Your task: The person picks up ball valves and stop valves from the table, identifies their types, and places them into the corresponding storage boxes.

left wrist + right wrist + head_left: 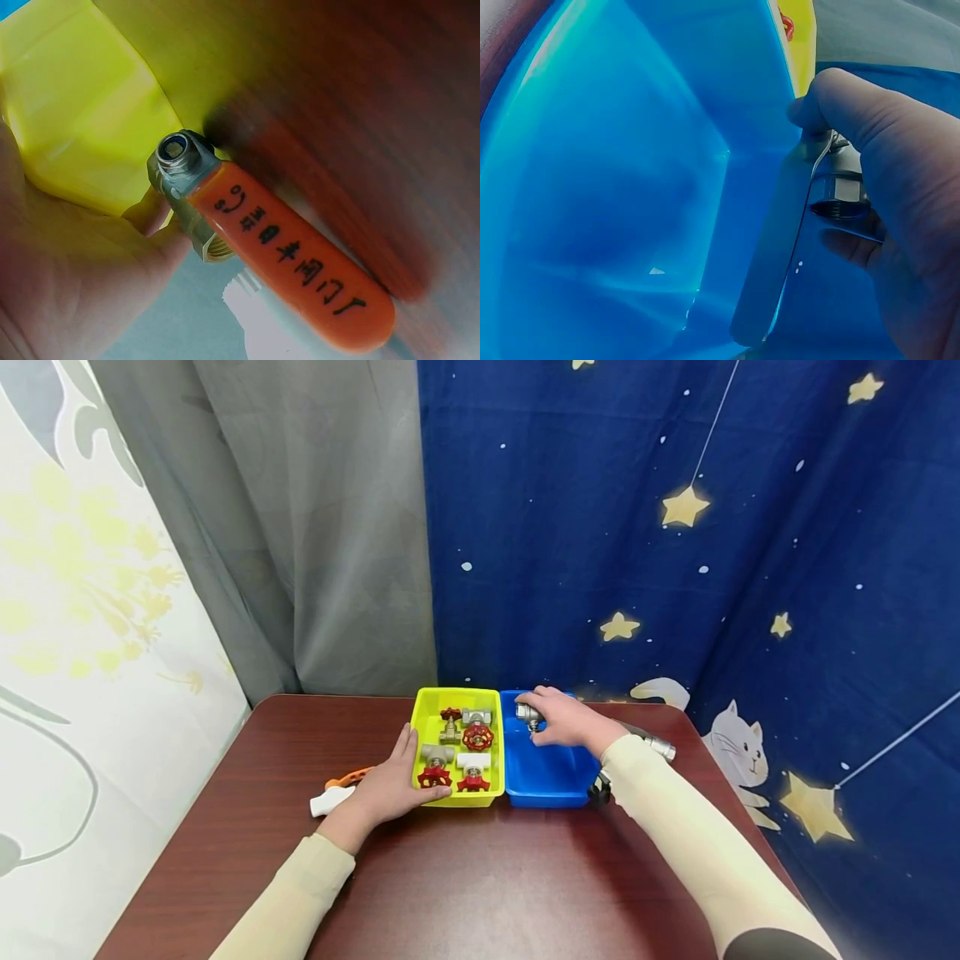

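Observation:
My right hand point(562, 718) grips a metal ball valve point(527, 714) over the back of the blue bin point(547, 799). In the right wrist view, the valve's flat lever point(772, 255) points down beside the bin wall, and its threaded opening shows below the thumb. My left hand point(390, 785) rests against the near left corner of the yellow bin point(420, 702), fingers straight along the side, thumb over the front rim. Inside that bin lie several valves with red handwheels point(477, 738). Close by the left hand is a ball valve with an orange lever point(292, 259).
A white fitting point(330, 800) lies beside the orange lever on the brown table point(480, 877). Right of the blue bin, partly behind the right arm, are another metal valve point(660, 747) and a dark object point(600, 787). Curtains hang behind the table.

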Available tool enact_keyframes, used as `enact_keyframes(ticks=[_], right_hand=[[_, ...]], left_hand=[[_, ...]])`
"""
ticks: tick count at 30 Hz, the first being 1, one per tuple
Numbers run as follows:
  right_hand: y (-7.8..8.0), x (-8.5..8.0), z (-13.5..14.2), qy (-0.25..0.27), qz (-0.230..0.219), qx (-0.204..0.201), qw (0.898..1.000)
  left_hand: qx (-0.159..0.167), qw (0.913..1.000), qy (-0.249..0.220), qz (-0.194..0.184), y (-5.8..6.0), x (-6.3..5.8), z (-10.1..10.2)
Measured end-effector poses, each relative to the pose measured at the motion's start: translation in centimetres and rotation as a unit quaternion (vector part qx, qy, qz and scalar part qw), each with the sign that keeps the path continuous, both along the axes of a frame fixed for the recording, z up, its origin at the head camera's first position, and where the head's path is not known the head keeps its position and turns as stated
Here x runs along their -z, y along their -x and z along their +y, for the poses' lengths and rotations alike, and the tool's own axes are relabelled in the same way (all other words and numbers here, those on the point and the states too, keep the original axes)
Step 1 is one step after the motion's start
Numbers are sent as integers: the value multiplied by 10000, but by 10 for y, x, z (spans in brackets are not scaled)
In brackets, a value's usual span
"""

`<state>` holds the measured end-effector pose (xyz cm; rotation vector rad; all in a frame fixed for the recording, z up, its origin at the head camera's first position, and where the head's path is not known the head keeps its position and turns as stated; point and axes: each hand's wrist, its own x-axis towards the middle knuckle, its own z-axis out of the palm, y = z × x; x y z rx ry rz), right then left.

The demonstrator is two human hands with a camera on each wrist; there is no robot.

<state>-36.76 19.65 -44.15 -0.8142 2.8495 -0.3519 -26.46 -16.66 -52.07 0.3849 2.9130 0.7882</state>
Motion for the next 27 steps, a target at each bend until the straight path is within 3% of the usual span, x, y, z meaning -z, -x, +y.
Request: enact_keyframes(ticks=[16,27], right_hand=[[10,10,-11,-70,45,-144,9999],[19,18,-16,-168,8,3,9999]], left_hand=[[3,9999,-50,-90,0,-1,0],[-7,10000,-69,-42,0,-2,0]])
